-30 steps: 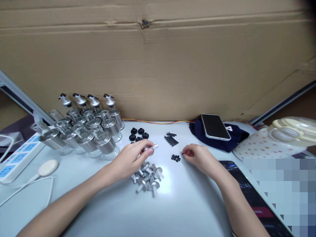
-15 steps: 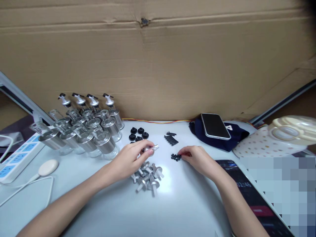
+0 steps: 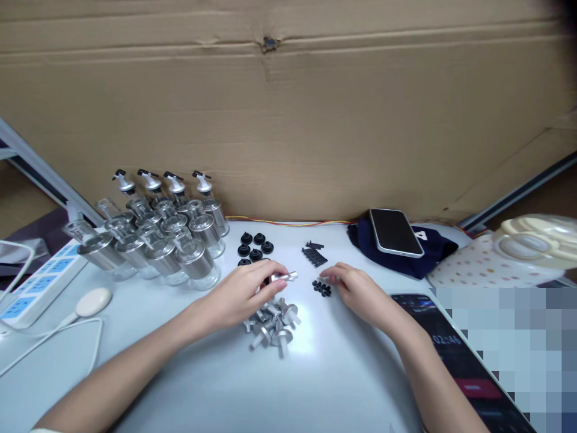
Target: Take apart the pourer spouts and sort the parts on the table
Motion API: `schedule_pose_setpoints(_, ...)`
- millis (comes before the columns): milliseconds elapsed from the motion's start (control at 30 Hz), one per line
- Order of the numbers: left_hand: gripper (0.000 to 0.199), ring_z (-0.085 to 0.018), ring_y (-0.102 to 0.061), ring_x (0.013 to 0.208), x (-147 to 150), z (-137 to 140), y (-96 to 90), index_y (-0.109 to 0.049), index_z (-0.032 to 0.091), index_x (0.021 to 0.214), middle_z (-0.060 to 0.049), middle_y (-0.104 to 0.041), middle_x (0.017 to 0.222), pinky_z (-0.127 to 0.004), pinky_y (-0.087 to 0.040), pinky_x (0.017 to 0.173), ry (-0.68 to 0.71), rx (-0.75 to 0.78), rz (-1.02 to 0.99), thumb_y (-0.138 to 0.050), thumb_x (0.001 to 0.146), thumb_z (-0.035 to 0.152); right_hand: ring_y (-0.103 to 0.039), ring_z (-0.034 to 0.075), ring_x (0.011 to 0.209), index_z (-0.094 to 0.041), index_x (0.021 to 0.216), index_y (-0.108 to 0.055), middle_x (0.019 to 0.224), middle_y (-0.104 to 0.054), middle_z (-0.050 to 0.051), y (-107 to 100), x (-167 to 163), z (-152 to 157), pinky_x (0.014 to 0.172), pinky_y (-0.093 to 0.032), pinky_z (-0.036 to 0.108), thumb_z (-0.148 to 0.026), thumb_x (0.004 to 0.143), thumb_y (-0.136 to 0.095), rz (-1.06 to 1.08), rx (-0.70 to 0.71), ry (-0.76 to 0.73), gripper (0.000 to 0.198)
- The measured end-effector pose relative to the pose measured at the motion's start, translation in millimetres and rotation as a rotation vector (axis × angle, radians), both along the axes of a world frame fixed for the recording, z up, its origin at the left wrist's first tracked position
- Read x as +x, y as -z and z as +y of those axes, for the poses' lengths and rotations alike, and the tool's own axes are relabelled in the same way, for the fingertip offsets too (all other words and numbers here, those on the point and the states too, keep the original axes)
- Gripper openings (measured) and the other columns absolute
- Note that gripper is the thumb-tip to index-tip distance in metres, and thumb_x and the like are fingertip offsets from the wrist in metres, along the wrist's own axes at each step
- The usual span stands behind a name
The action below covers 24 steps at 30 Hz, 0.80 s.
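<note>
My left hand [image 3: 252, 290] is closed around a silver pourer spout [image 3: 288, 276], its narrow end pointing right past my fingertips. Below it lies a heap of similar silver spouts [image 3: 282, 338], partly covered by the hand. My right hand [image 3: 360, 293] is pinched, fingertips just above a cluster of small black round pieces [image 3: 321, 289]; whatever sits between the fingers is too small to make out. Behind, black ribbed stoppers [image 3: 267, 247] stand in a group, some hidden by my left hand. Thin black levers [image 3: 314, 257] lie further right.
Several glass bottles with metal bands [image 3: 197, 258] stand at left, the back ones topped with pourers. A power strip [image 3: 42, 282] and white round charger [image 3: 94, 302] lie left. At right are a phone [image 3: 396, 231] on dark cloth, a tablet-like screen [image 3: 451, 349] and a spotted container [image 3: 473, 261].
My right hand has lifted slightly away from the small black pieces, fingertips moving up and left. My left hand has shifted slightly right with the spout. The view has moved a little.
</note>
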<state>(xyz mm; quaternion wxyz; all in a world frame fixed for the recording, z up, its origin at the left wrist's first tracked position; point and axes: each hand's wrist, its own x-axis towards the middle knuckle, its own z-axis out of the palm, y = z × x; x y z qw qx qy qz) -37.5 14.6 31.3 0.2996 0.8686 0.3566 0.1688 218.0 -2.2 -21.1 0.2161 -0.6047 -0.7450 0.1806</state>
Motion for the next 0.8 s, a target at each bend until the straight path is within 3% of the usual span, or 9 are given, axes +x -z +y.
schedule_pose_setpoints(133,0.030,-0.018,-0.059,0.091,2.3,0.6,10.0,-0.049,0.023,0.115,-0.006,-0.061,0.111,-0.030,-0.046,0.079,-0.004,-0.041,-0.012,-0.044,0.093,0.042,-0.058,0.019,0.082,-0.019,0.104,-0.060,0.092,-0.062,0.007,-15.7,-24.6,-8.2,0.075,-0.045,0.032,-0.018,0.089,-0.040,0.218,0.217,-0.036,0.024)
schedule_pose_setpoints(267,0.030,-0.014,-0.057,0.069,6.6,-2.1,18.8,-0.046,0.020,0.107,-0.005,-0.061,0.097,-0.027,-0.047,0.065,-0.072,-0.136,-0.089,-0.051,0.088,0.043,-0.056,0.017,0.076,-0.020,0.091,-0.059,0.084,-0.063,0.005,-20.9,-52.2,-17.8,0.072,-0.044,0.030,-0.027,0.090,-0.049,0.231,0.210,-0.276,0.013)
schedule_pose_setpoints(400,0.030,-0.015,-0.058,0.079,6.6,-4.6,18.1,-0.045,0.019,0.111,-0.005,-0.060,0.097,-0.027,-0.047,0.070,-0.024,-0.119,-0.175,-0.051,0.089,0.038,-0.051,0.015,0.065,-0.020,0.077,-0.054,0.072,-0.060,0.002,-19.1,-57.3,-19.5,0.067,-0.041,0.029,-0.022,0.093,-0.040,0.184,0.193,-0.269,0.021)
schedule_pose_setpoints(533,0.029,-0.016,-0.059,0.082,4.5,-3.6,13.4,-0.047,0.018,0.120,-0.005,-0.062,0.095,-0.029,-0.045,0.075,0.040,0.130,-0.145,-0.041,0.093,0.030,-0.048,0.014,0.062,-0.020,0.072,-0.050,0.066,-0.054,-0.001,-22.2,-51.5,-19.9,0.065,-0.038,0.027,-0.032,0.094,-0.039,0.290,0.079,-0.223,0.028)
schedule_pose_setpoints(667,0.030,-0.016,-0.055,0.071,5.4,-2.5,13.7,-0.055,0.014,0.102,-0.006,-0.063,0.084,-0.031,-0.041,0.071,0.045,0.420,-0.012,-0.030,0.096,0.030,-0.048,0.013,0.063,-0.019,0.070,-0.049,0.067,-0.052,-0.001,-26.5,-52.6,-23.6,0.064,-0.038,0.025,-0.041,0.095,-0.035,0.455,-0.063,-0.244,0.036)
schedule_pose_setpoints(800,0.032,-0.015,-0.045,0.059,9.6,-4.3,15.8,-0.054,0.015,0.084,-0.004,-0.059,0.072,-0.032,-0.037,0.065,0.007,0.604,0.085,-0.026,0.093,0.028,-0.045,0.012,0.061,-0.020,0.071,-0.048,0.065,-0.047,-0.003,-28.9,-61.4,-28.6,0.059,-0.037,0.022,-0.040,0.094,-0.039,0.558,-0.068,-0.239,0.032)
